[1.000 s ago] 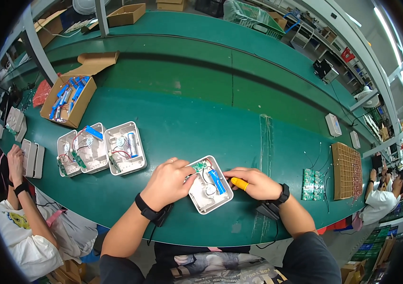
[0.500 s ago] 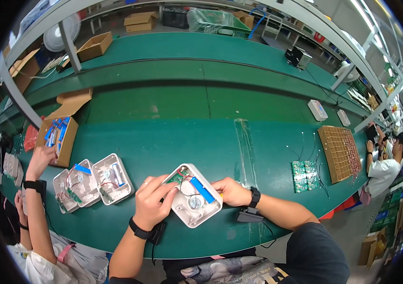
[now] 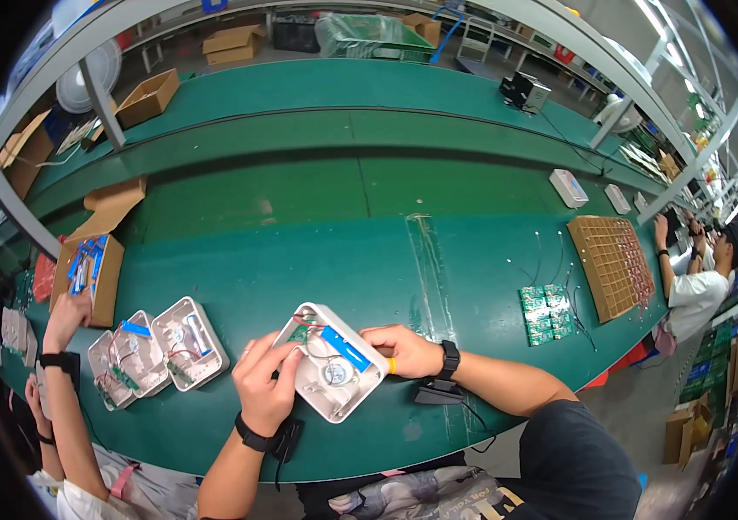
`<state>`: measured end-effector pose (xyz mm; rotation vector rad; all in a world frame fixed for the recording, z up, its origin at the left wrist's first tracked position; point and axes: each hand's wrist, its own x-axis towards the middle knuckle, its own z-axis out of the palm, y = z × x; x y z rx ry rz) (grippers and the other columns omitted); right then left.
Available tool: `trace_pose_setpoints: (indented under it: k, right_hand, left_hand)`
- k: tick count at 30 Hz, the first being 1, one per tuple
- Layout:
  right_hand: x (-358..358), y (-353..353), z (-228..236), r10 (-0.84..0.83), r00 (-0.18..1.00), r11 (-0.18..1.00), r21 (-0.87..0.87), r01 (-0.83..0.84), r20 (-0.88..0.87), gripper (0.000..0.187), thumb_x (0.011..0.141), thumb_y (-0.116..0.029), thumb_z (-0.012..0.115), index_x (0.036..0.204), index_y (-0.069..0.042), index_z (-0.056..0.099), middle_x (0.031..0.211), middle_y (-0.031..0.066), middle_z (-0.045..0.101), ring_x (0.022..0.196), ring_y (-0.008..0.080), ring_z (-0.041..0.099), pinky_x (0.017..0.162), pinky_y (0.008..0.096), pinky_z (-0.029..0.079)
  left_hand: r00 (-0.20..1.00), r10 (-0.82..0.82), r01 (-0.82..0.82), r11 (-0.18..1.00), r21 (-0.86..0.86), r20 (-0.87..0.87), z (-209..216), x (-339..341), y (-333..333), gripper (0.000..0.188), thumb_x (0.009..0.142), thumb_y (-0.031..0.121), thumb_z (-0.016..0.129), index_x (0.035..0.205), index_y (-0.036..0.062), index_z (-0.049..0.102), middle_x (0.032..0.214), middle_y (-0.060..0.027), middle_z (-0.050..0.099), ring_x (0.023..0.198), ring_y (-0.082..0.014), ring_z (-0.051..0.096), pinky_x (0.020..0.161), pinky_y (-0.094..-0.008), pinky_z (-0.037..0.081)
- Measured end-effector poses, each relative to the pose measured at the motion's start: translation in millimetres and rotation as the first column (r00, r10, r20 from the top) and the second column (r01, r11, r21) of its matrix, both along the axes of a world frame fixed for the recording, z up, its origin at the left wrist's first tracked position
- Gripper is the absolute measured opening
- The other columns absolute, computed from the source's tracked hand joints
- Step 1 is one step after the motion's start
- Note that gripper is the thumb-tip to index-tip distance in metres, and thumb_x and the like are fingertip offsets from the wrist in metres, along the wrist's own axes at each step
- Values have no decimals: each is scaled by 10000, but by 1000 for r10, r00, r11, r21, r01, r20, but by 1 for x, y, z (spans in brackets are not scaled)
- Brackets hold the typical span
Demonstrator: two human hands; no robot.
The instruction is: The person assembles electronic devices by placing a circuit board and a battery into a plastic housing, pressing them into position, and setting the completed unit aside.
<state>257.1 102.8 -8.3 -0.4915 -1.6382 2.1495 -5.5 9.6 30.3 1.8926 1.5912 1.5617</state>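
The white case (image 3: 360, 399) is over the worktop (image 3: 300, 260), no cover on it; battery (image 3: 346, 349) and speaker (image 3: 336, 373) already inside; the right hand (image 3: 410, 351) has its fingers holding its right side; the left hand (image 3: 265, 380) has fingers narrowed by its board (image 3: 301, 333), gripping what I cannot tell.

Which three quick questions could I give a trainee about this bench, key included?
1. Multiple choice: what lies inside the open white plastic housing between the person's left hand and right hand? A) a red sponge; B) a blue cylinder; C) a steel spoon.
2. True or false: the open brown cardboard box stands left of that housing.
3. Count: how many other open white plastic housings stand grouped on the green table nearest the left hand?
Key: 1 B; 2 true; 3 three.
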Motion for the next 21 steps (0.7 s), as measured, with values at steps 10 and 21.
trace_pose_setpoints:
  k: [10, 21]
  right_hand:
    - [5, -3, 9, -17, 999, 999, 32, 16, 47, 415, 1029, -73, 733, 1418, 15, 617, 1301, 57, 701, 1178, 114, 660, 1053, 306, 534]
    - [15, 9, 2, 20, 990, 932, 355, -69, 142, 358, 1083, -116, 652, 1418, 4, 619, 1338, 87, 696, 1216, 169, 659, 1055, 332, 519]
  left_hand:
    - [998, -62, 63, 998, -32, 18, -8, 3, 4, 118, 867, 8, 798, 983, -10, 800, 1016, -169, 761, 824, -326, 701, 727, -396, 552]
    - [999, -18, 19, 999, -44, 31, -10, -2, 6, 111, 898, 5, 770, 1004, -25, 786, 1040, -174, 755, 855, -305, 701, 748, -372, 546]
